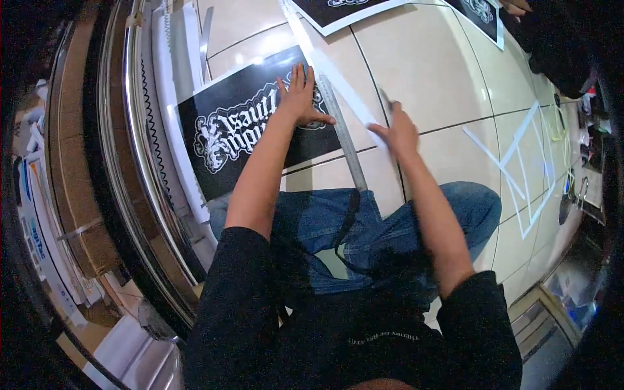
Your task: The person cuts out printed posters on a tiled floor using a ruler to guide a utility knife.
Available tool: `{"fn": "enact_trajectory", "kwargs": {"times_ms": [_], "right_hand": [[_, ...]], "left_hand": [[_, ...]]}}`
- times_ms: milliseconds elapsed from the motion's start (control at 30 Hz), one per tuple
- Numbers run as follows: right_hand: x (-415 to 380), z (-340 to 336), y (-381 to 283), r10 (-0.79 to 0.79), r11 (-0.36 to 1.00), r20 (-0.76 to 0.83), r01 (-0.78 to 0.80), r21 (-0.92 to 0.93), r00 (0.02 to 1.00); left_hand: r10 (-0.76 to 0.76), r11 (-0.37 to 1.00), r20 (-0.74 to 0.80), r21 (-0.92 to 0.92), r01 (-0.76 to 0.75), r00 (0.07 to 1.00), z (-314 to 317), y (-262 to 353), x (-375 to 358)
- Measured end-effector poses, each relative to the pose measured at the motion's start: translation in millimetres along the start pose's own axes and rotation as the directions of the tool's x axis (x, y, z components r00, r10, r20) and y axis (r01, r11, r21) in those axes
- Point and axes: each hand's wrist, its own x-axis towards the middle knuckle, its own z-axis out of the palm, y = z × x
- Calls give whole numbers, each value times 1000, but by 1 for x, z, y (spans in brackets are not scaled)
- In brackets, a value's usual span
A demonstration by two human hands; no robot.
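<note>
A black print with ornate white lettering (pixel 244 107) lies on the tiled floor in front of my knees. My left hand (pixel 298 97) presses flat on it, fingers spread, its thumb over a clear ruler (pixel 344 140) along the print's right side. My right hand (pixel 404 133), slightly blurred, is closed to the right of the ruler. From its fingers juts a thin grey tool that looks like a cutter knife (pixel 385 99). A long white paper strip (pixel 344 84) runs diagonally between my hands, and my right thumb touches its lower end.
More black prints (pixel 354 12) lie at the top. Thin white offcuts (pixel 513 162) are scattered on the right. Metal rails (pixel 136 110) and a cardboard box (pixel 71 143) line the left. At the upper right is another person's dark clothing (pixel 559 45).
</note>
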Motion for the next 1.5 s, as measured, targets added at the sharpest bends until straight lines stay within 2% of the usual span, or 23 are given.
{"fn": "enact_trajectory", "kwargs": {"times_ms": [133,167,233,300,333,400,467,500,567,600,667,733,767,800,833,900,1133,1200,1267,1333,1367,1467,1500], "right_hand": [[6,-62,139,129,982,129,-108,-156,983],[10,-85,165,250,942,191,-194,-273,949],[6,-108,244,301,855,112,-216,-472,947],[3,-133,256,465,767,32,-385,-513,885],[12,-133,244,452,771,32,-373,-517,891],[23,-117,199,334,904,-126,-355,-239,934],[19,-91,96,252,967,-76,-254,-17,965],[5,-73,50,117,991,-62,-112,76,991],[-29,-40,-39,88,996,50,-87,-9,995],[-43,-37,-66,83,997,109,-81,-19,991],[-46,-27,-60,101,994,97,-104,27,990],[-47,-16,-40,117,993,53,-119,28,992],[-43,-16,-28,126,991,70,-128,28,989],[-39,-16,-18,131,991,83,-134,26,988],[-39,-17,-20,123,992,81,-125,22,989],[-41,-20,-24,273,948,133,-289,129,953],[-38,-29,4,114,985,169,-133,110,979],[-38,-49,2,-64,971,9,60,233,998],[-38,-85,-30,2,970,58,-16,242,998],[-38,-80,-32,10,956,39,-21,294,999],[-39,-76,-30,21,940,24,-28,341,999],[-38,-40,-28,-6,904,-75,37,426,997],[-41,-39,-35,59,872,16,-60,486,998]], "left_hand": [[22,1000,-12,-20,-23,1000,7,-4,0],[31,998,-27,-45,-32,999,8,-4,-1],[39,996,-43,-75,-42,998,7,-5,0],[36,997,-23,-74,-38,999,9,-5,1],[24,996,-30,-80,-26,999,7,-4,2],[47,995,2,-87,-47,999,5,-2,2],[134,989,13,-72,-133,991,1,5,-8],[164,971,-66,-167,-173,984,7,11,-12],[189,892,-271,-355,-281,944,10,22,-21],[103,874,-344,-416,-250,933,1,31,-29],[-259,895,-350,-438,87,900,-6,42,-46],[-624,758,-244,-421,498,743,-6,63,-67],[-666,677,-36,-450,583,745,-20,64,-80],[-669,680,10,-396,617,744,-1,59,-83],[-651,715,-6,-341,611,759,0,58,-87],[-639,740,-24,-295,605,769,0,58,-89],[-498,860,-59,-160,485,865,-7,36,-99],[-332,942,-49,-69,328,942,-11,17,-96],[-143,989,-31,21,144,989,-15,-8,-85],[42,994,104,101,-53,994,-39,-34,-73],[71,995,117,66,-79,991,-45,-51,-67],[16,951,257,294,-94,966,-69,-82,-45],[17,951,260,294,-96,965,-67,-81,-44]]}}
